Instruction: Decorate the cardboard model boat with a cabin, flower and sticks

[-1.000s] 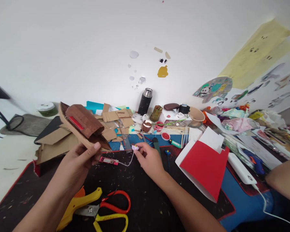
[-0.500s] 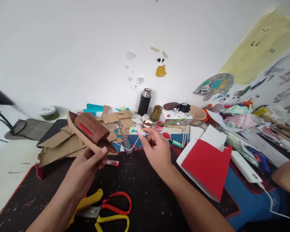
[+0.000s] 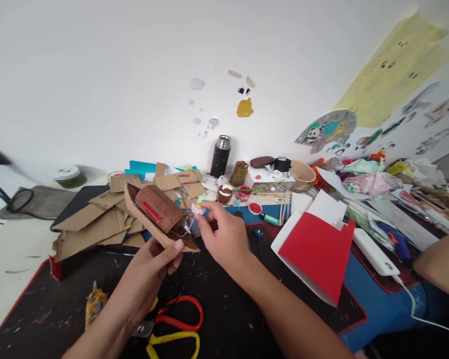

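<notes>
The left hand (image 3: pixel 155 264), thumb uppermost, holds a boat (image 3: pixel 164 207) tilted above a black mat (image 3: pixel 230 324); the right hand (image 3: pixel 224 232) pinches a flower (image 3: pixel 197 210) beside the boat. A white wall (image 3: pixel 115 75) stands behind.

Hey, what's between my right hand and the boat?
A pink flower, held by the right hand, and its pale strand, curving toward the boat; the head view shows both.
</notes>
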A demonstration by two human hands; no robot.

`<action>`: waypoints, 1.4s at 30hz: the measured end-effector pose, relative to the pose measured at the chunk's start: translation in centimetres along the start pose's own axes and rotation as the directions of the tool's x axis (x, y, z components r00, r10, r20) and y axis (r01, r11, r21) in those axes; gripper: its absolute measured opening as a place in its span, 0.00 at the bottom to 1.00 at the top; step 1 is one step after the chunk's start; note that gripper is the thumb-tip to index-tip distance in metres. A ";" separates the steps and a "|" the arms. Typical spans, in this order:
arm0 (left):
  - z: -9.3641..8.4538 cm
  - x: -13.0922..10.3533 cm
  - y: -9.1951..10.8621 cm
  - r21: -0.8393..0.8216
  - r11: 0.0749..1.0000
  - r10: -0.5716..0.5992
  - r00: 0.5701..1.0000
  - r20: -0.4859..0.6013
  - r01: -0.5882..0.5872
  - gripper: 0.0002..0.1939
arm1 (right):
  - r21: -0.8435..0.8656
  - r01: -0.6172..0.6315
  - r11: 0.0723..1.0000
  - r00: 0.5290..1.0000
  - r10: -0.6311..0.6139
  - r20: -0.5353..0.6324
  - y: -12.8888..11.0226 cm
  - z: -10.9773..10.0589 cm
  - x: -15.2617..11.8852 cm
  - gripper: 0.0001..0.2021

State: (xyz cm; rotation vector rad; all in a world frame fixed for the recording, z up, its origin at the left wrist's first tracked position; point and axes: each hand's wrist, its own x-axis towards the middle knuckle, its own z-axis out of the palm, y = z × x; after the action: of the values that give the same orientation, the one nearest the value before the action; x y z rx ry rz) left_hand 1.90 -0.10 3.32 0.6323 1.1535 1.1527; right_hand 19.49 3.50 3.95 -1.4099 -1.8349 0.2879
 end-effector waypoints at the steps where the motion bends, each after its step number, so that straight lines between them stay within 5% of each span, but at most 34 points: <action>1: 0.1 -0.1 -0.1 -0.009 1.000 -0.011 1.000 0.007 0.011 0.35 | -0.011 0.001 1.000 1.000 -0.001 0.006 -0.1 0.0 0.0 0.13; 8: 0.4 -0.4 -0.2 -0.093 0.987 -0.125 0.990 0.061 0.130 0.35 | -0.060 0.009 0.998 0.999 -0.007 0.042 -0.3 0.2 0.0 0.14; 23: 0.4 -0.6 -0.6 -0.136 0.974 -0.161 0.974 0.157 0.182 0.32 | -0.072 0.038 0.997 0.998 -0.034 0.044 -0.4 0.3 0.0 0.14; 30: 0.4 -0.6 -0.4 -0.171 0.967 -0.166 0.978 0.123 0.186 0.32 | 0.048 -0.027 0.998 0.997 0.023 0.069 -0.2 0.1 -0.1 0.15; 42: 0.2 -0.7 -0.5 -0.190 0.964 -0.159 0.976 0.149 0.186 0.32 | 0.228 0.124 0.966 0.992 -0.119 -0.037 1.0 0.7 -0.6 0.17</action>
State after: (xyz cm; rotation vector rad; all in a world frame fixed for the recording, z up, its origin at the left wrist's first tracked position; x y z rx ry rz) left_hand 2.25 -0.85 3.20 0.4352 0.9440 1.0464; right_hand 19.75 3.53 2.67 -1.1329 -1.7974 0.4065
